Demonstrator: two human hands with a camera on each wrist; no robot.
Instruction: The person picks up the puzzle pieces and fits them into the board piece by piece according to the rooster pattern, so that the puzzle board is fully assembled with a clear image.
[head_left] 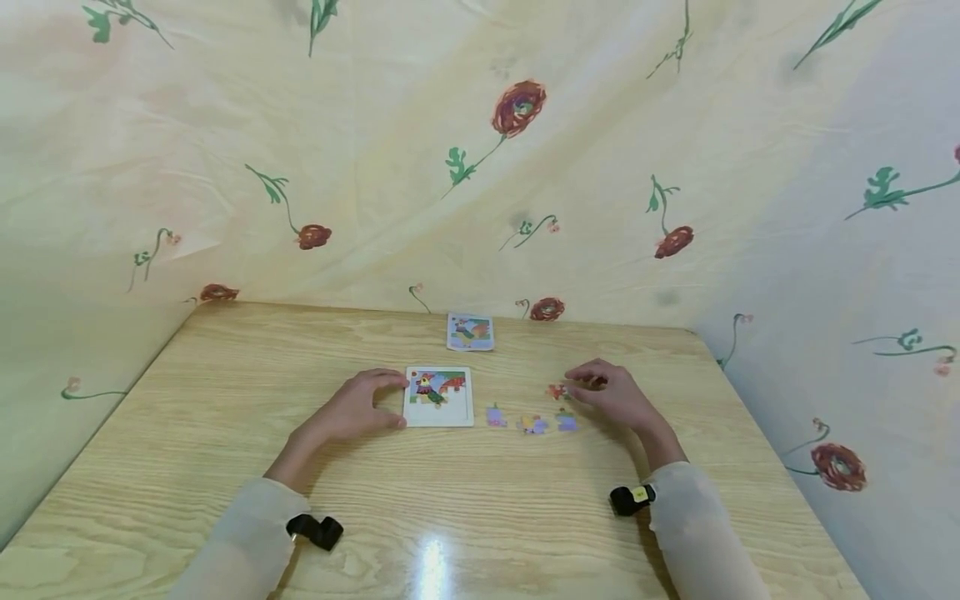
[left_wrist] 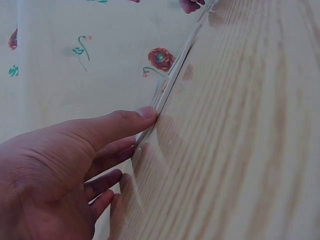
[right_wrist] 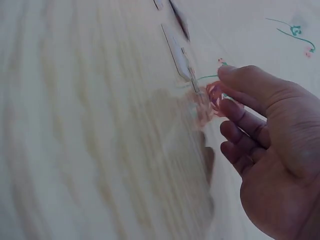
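A white-framed puzzle tray (head_left: 438,421) with a partly filled rooster picture lies on the table, left of centre. My left hand (head_left: 360,406) touches the tray's left side, index finger at the upper part and thumb at the lower corner. The left wrist view shows that thumb (left_wrist: 147,112) lying straight against the tray's edge. My right hand (head_left: 613,395) is bent over the table beside a red puzzle piece (head_left: 555,390), fingertips right at its edge. In the right wrist view a gap shows between thumb (right_wrist: 240,77) and index finger.
Between the tray and the right hand lie loose pieces: a purple piece (head_left: 495,417), a yellow-and-purple piece (head_left: 532,426) and a green-and-purple piece (head_left: 566,421). A rooster picture card (head_left: 470,332) lies near the table's back edge. Flowered cloth (head_left: 390,167) hangs behind and beside the table (head_left: 450,508).
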